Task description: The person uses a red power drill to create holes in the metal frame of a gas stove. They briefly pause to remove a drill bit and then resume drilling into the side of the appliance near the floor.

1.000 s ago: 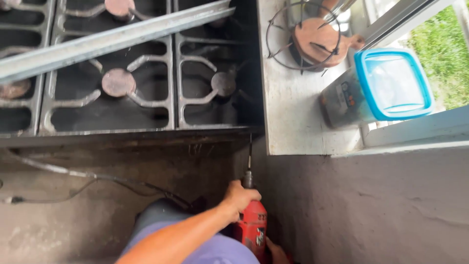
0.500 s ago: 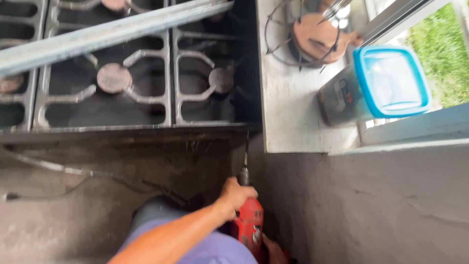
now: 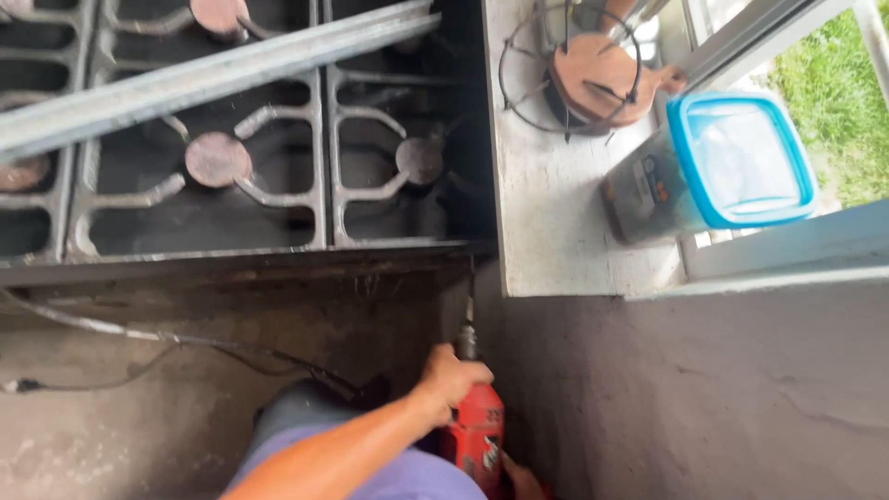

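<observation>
Camera view slid slightly; drill unmoved. Left hand [image 3: 451,380] wraps red plastic power drill [image 3: 477,435], right hand [image 3: 520,480] grasps its handle, bit under black gas stove [image 3: 231,157] edge. Keep bit straight, pressure steady.

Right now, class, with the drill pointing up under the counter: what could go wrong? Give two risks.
The bit meets the counter right at its corner beside the stove, so it might slip or chip the edge. The cord trails by the left hand and drill, and could snag.
</observation>
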